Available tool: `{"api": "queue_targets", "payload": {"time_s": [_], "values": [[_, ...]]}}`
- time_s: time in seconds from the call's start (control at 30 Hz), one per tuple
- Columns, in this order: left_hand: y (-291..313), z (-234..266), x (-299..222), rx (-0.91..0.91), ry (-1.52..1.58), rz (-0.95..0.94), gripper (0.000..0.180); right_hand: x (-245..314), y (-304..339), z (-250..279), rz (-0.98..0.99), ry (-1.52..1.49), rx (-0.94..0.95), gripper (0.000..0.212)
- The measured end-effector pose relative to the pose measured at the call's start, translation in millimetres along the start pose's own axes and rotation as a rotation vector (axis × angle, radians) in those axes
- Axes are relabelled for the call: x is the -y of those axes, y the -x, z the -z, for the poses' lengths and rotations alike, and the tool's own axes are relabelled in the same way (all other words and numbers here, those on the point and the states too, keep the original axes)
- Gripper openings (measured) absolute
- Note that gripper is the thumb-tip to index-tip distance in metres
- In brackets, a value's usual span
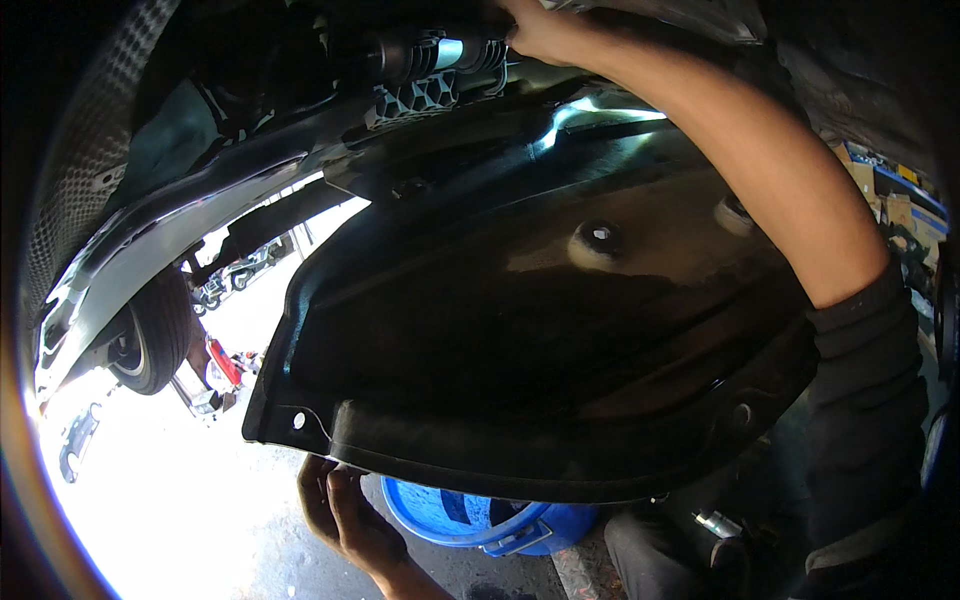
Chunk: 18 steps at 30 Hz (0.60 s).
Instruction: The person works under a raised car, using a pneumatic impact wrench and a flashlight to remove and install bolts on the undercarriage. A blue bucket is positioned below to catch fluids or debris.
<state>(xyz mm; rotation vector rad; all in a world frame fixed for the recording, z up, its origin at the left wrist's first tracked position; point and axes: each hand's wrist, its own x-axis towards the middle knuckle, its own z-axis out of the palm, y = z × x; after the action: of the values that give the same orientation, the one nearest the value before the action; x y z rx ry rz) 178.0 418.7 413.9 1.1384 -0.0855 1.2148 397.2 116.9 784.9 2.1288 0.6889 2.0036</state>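
1. Head view, and here's the right arm: the dark sleeve (865,400) rises along the right side, the bare forearm (740,150) slants up and leftward across the black panel (480,340), elbow bent.
2. Up top, the right hand (550,35) is at the underside of the vehicle, close to a ribbed dark part (405,58); its fingertips are lost at the picture's upper edge, so I cannot tell whether they're closed on anything.
3. Down below, the left hand (355,520) comes in from the lower edge, fingers pointing up, tips at the panel's lower rim near its left corner. They're bent and close together, partly hidden behind that rim; a firm grip, I cannot tell.
4. The panel itself fills the middle, hanging between the two hands, broad face to the camera, a small hole by its lower-left corner.
5. Now the edges: the left rim borders a bright gap, with a wheel (150,345) farther out, well apart from the panel.
6. Beneath the lower rim, a blue tub (470,515) stands on the floor (445,572), right of the left hand; the person's knee (650,555) sits beyond it.
7. Tightest room: up top, where vehicle parts crowd the right hand.
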Motion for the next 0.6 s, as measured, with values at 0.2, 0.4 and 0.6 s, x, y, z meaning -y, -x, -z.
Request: {"api": "queue_targets", "payload": {"time_s": [0.2,0.4,0.6], "values": [[-1.8,3.5,-4.5,0.016,0.029,-0.013,0.045,3.1,-0.4,-0.4,-0.004,-0.005,0.005,0.035],[-4.2,8.2,-6.4,0.012,0.026,-0.037,0.043,5.0,0.4,-1.9,-0.012,-0.012,0.011,0.038],[-3.6,7.8,-8.6,0.003,-0.016,-0.053,0.045,7.5,-3.4,-0.3,-0.021,-0.022,0.012,0.042]]}}
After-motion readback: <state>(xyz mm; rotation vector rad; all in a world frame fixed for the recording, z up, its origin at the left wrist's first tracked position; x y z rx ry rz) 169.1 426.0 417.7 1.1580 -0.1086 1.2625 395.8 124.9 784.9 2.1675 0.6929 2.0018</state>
